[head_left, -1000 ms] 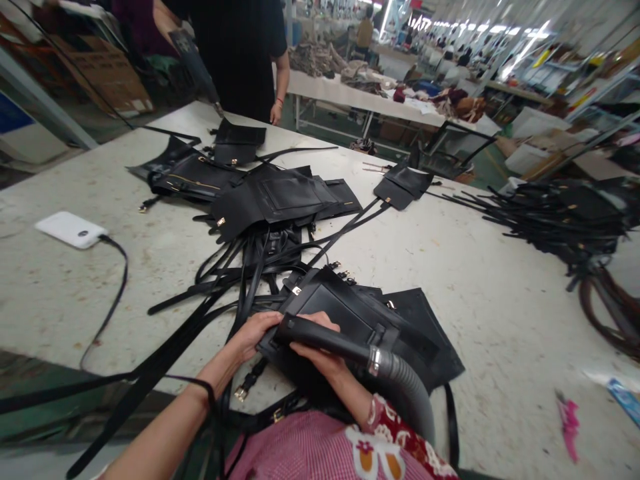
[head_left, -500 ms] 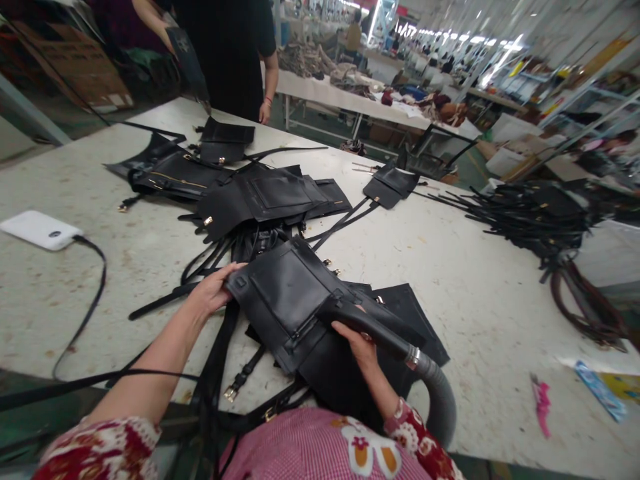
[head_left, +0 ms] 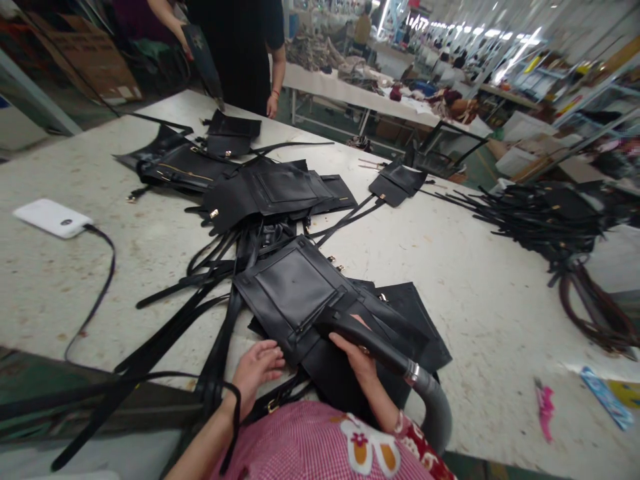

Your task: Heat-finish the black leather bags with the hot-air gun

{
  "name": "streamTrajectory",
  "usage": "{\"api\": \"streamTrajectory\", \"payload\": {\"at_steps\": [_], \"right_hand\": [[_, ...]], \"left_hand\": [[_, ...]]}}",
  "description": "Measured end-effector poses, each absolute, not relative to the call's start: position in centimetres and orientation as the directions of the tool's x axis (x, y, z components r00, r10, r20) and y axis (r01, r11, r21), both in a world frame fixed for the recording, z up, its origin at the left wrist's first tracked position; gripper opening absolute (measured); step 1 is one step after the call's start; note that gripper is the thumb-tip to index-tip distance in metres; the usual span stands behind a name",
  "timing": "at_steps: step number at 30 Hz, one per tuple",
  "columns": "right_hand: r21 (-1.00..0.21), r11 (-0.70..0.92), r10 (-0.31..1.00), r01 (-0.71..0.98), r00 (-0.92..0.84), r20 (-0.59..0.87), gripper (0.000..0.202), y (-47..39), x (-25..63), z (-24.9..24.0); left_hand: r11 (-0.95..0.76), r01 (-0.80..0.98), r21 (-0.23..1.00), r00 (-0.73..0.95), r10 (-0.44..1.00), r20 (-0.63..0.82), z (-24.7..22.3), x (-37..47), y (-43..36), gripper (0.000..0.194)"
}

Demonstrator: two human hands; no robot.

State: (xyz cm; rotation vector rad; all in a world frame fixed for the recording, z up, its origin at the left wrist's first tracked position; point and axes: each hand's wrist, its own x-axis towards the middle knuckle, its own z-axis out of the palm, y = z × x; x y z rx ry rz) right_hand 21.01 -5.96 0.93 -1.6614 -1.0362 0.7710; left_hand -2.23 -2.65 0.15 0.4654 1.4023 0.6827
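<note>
My right hand (head_left: 359, 357) grips the black nozzle (head_left: 370, 339) of a ribbed grey hose (head_left: 437, 400), its flat end over a black leather bag panel (head_left: 295, 283). That panel has a square raised pocket and lies on other black leather pieces. Beside its lower left edge is my left hand (head_left: 259, 368), fingers loosely bent and apart, holding nothing; whether the fingertips touch the edge I cannot tell. Black straps (head_left: 220, 343) run under the panel and off the table's front edge. A thin dark strap crosses my left wrist.
More black bag parts (head_left: 270, 190) pile up ahead on the white table (head_left: 480, 300). A white power bank (head_left: 53, 218) with a cable lies left. At right are a strap bundle (head_left: 545, 213), a pink-handled tool (head_left: 545, 410) and a blue packet (head_left: 606, 397). Another person (head_left: 230, 53) stands across the table.
My left hand has let go of the panel's left corner and moved down and right to its lower edge. The right hand keeps the nozzle in nearly the same place.
</note>
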Motion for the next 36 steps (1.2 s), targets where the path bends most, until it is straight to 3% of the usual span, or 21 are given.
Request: {"api": "streamTrajectory", "payload": {"at_steps": [4,9,14,20,36], "right_hand": [[-0.944,-0.123,0.956,0.305,0.291,-0.031,0.034,-6.7,20.7,1.4],[-0.947,-0.085,0.991,0.311,0.126,-0.048,0.041,-7.5,20.7,2.6],[-0.962,0.006,1.000,0.273,-0.025,-0.001,0.038,-7.5,18.6,3.8],[-0.954,0.113,0.994,0.279,-0.035,0.107,0.038,-7.6,16.5,4.2],[-0.914,-0.079,0.997,0.398,0.031,-0.072,0.035,-7.6,17.5,4.3]], "left_hand": [[0.743,-0.196,0.640,0.027,0.657,-0.754,-0.9,-1.4,-3.8,0.028],[0.770,-0.281,0.573,0.205,0.631,-0.748,-0.8,-1.1,-3.4,0.024],[0.766,-0.322,0.556,0.184,0.627,-0.757,0.0,-0.4,-3.2,0.027],[0.738,-0.421,0.527,0.203,0.643,-0.739,-0.2,0.0,-3.6,0.027],[0.762,-0.380,0.524,0.247,0.630,-0.736,-0.1,-0.1,-3.6,0.008]]}}
